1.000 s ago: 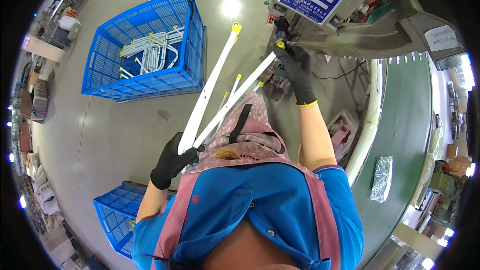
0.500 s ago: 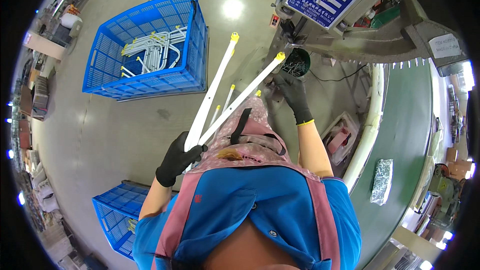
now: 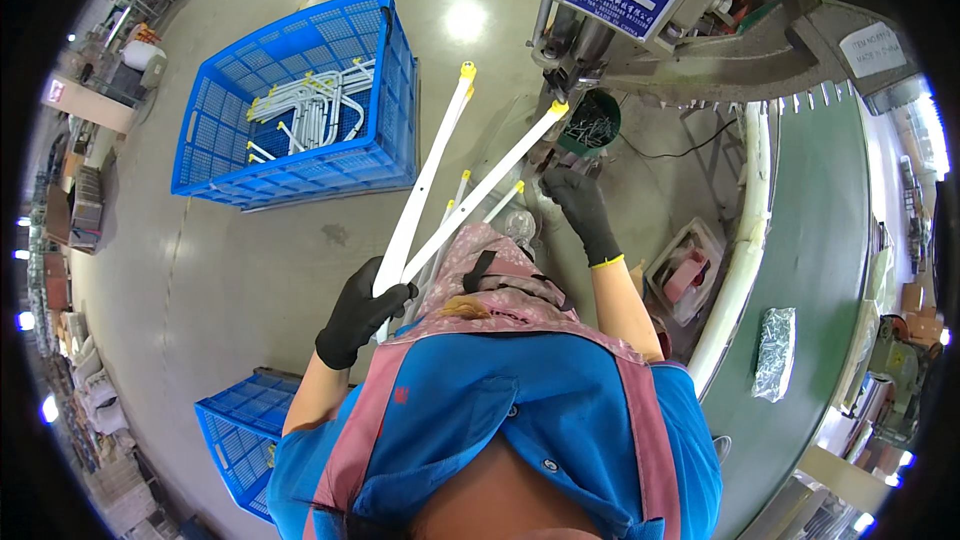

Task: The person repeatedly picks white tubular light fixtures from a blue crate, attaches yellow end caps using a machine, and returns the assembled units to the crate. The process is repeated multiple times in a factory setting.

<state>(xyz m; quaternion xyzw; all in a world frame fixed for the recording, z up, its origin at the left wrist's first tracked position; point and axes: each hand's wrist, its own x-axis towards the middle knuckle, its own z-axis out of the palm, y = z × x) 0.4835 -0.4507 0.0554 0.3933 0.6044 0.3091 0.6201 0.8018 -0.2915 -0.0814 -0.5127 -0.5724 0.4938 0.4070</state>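
My left hand (image 3: 362, 312), in a black glove, is closed round the lower joined end of a white tubular frame (image 3: 405, 230). The frame's long bars spread upward in a V, with yellow caps on their ends. The right bar's yellow cap (image 3: 559, 108) sits right at the tip of the riveting machine's head (image 3: 575, 65). My right hand (image 3: 580, 202), also gloved in black, hovers below that tip, apart from the frame, with its fingers drawn together. Whatever its fingertips hold, if anything, is too small to make out. A dark green bowl (image 3: 608, 118) of small metal pins stands just beyond it.
A big blue crate (image 3: 310, 175) at the far left holds several similar white frames. Another blue crate (image 3: 235, 425) stands near left. On the right runs a green work surface (image 3: 800, 270) with a clear plastic packet (image 3: 775, 355). A pale bin (image 3: 690, 265) lies beside my right forearm.
My right hand has drawn back toward me, away from the right bar's end. That capped end now meets the machine's tip. My left hand keeps its hold; the view has shifted slightly.
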